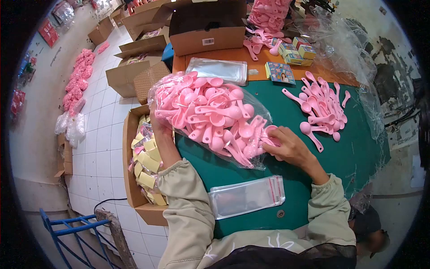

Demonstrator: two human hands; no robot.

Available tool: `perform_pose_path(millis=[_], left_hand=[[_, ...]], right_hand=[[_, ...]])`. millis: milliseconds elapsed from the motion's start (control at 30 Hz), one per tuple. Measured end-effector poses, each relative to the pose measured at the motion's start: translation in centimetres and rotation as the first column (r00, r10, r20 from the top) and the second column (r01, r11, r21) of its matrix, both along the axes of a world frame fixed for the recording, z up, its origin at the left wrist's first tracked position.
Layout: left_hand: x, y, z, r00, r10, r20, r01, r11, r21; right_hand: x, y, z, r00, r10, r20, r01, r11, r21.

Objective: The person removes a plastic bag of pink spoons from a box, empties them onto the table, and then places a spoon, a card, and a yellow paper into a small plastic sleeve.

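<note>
A large clear plastic bag (210,112) full of pink plastic measuring spoons lies tilted over the green table top, its open end toward the right. My left hand (160,122) holds the bag at its left side; most of its fingers are hidden behind the bag. At the bag's right end, my right hand (290,145) is closed around pink measuring spoons (271,142), fingers curled over them. A loose pile of the same spoons (320,105) lies on the table to the right. Below the bag, a stack of clear flat plastic sleeves (246,197) rests on the table.
Left of the table stands a cardboard box (154,214) of packed pieces with yellow cards. More sleeves (217,70), small card packs (298,51), a dark open box (207,29) and another bag of spoons (270,13) sit at the back. A blue metal frame (74,219) stands lower left.
</note>
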State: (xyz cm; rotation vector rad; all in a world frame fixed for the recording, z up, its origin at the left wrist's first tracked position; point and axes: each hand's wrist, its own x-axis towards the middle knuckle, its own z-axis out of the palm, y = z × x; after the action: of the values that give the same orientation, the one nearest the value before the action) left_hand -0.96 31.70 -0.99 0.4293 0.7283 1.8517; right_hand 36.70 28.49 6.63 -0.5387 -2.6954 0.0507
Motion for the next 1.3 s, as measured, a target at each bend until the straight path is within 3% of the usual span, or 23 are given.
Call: perform_pose_path(millis=[67,267,333,400,600,900,933,1033,1067,1100,1167,1200,1300], left_hand=[[0.0,0.0,0.0,1.0,0.004,-0.01,-0.004,1.0,0.005],[-0.1,-0.1,0.3,1.0,-0.019,-0.015,0.019,1.0,0.005],[0.2,-0.2,0.6,1.0,-0.009,-0.009,0.008,0.999,-0.031],[0.2,-0.2,0.4,1.0,-0.017,-0.015,0.017,1.0,-0.018],[0.2,-0.2,0.6,0.999,-0.002,-0.04,0.003,1.0,0.015],[0.2,-0.1,0.4,0.995,-0.012,-0.104,0.013,1.0,0.014],[0.1,-0.1,0.2,0.995,-0.017,-0.101,0.018,1.0,0.017],[0.5,-0.3,0.8,0.995,-0.003,-0.096,0.004,1.0,0.008],[0.6,-0.3,0.9,0.992,0.005,-0.125,-0.006,1.0,-0.004],[0.6,-0.3,0.9,0.988,0.016,-0.154,-0.018,1.0,-0.015],[0.4,-0.3,0.8,0.99,0.012,-0.139,-0.015,1.0,-0.022],[0.3,-0.3,0.7,0.996,-0.006,-0.093,0.005,1.0,-0.019],[0.2,-0.3,0.6,0.998,-0.014,-0.057,0.012,0.999,-0.031]], right_hand=[[1.2,-0.8,0.5,0.998,-0.045,-0.051,0.043,0.999,-0.032],[4.2,-3.2,3.0,0.932,-0.25,-0.263,0.142,0.918,-0.37],[4.7,-3.8,3.9,0.836,-0.505,-0.215,0.204,0.65,-0.732],[4.7,-4.0,4.5,0.723,-0.682,-0.112,0.141,0.304,-0.942],[4.5,-3.3,2.6,0.585,-0.8,-0.135,-0.115,0.083,-0.99],[9.2,0.8,0.7,0.43,-0.878,-0.212,-0.14,0.167,-0.976],[9.3,1.5,0.4,0.335,-0.891,-0.306,-0.225,0.24,-0.944],[10.4,3.2,0.9,0.261,-0.923,-0.283,-0.049,0.28,-0.959],[10.9,4.2,0.3,0.334,-0.895,-0.296,0.143,0.359,-0.922],[11.4,4.2,-0.2,0.358,-0.891,-0.278,0.432,0.422,-0.797],[11.4,3.4,-0.3,0.387,-0.895,-0.223,0.84,0.442,-0.315],[11.2,3.4,-0.5,0.413,-0.879,-0.24,0.9,0.434,-0.041],[8.4,1.9,0.2,0.709,-0.693,-0.13,0.702,0.712,0.033]])
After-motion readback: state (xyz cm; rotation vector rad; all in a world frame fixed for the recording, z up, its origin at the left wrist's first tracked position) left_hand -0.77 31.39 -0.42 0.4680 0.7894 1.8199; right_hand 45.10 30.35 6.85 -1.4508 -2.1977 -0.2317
